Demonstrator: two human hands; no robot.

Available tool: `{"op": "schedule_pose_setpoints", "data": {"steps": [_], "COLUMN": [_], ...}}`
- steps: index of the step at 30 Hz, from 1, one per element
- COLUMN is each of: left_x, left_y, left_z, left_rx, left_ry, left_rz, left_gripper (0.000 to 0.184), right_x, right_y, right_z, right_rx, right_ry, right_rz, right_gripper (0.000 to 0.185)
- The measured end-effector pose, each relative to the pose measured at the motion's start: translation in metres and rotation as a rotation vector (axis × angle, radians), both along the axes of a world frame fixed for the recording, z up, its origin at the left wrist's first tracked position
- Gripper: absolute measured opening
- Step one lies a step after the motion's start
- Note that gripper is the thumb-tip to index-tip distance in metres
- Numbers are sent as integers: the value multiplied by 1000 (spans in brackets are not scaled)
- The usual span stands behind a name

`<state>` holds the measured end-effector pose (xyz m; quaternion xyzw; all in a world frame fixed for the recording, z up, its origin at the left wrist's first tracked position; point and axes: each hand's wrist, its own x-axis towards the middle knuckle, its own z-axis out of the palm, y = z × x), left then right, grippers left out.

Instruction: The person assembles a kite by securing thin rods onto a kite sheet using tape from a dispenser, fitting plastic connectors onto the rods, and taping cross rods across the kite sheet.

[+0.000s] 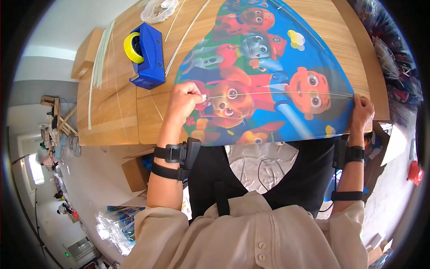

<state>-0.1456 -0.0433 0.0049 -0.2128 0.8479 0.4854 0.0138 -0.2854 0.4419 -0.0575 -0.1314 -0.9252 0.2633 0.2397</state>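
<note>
A cartoon-printed kite sail (251, 58), blue with several dogs and a child on it, lies across the wooden table in front of me. Over it stretches a thin pale rod (277, 93), running between my two hands. My left hand (186, 99) pinches the rod's left end at the sail's left side, with a small whitish bit at the fingertips that I cannot make out. At the sail's right edge, my right hand (362, 112) has its fingers closed around the other end of the rod. Another thin rod (309, 33) lies along the sail's upper right edge.
Left of the sail stands a blue tape dispenser (152, 56) with yellow tape (133, 47). Behind it sits a clear tub (159, 11) of small parts. Bundled pale rods (101, 58) lie at the table's left, beside a cardboard box (85, 54). Plastic-wrapped goods (389, 54) line the right.
</note>
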Motion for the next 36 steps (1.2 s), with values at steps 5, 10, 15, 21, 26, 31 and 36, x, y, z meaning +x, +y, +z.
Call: {"op": "schedule_pose_setpoints", "data": {"steps": [5,10,15,21,26,31,36], "left_x": [0,-1,-2,-4,-3,-3,-3], "left_y": [5,11,12,31,28,13,5], "left_z": [17,7,-2,12,8,-9,-15], "left_rx": [291,65,-152,-396,-360,-275,-4], "left_ry": [-118,-48,-15,-29,-25,57,59], "left_rz": [72,46,0,-35,-21,-34,38], "left_gripper": [15,19,19,19,18,18,16], "right_x": [0,-1,0,-2,0,-1,0], "right_y": [1,3,2,6,3,2,-1], "right_z": [-1,-2,-1,-5,-3,-4,0], "right_rx": [-10,14,-10,10,1,8,-9], "right_ry": [-4,4,-21,-16,-14,10,1], "right_rz": [-6,-9,-15,-4,-3,1,1], "right_gripper": [24,25,27,27,26,25,25]}}
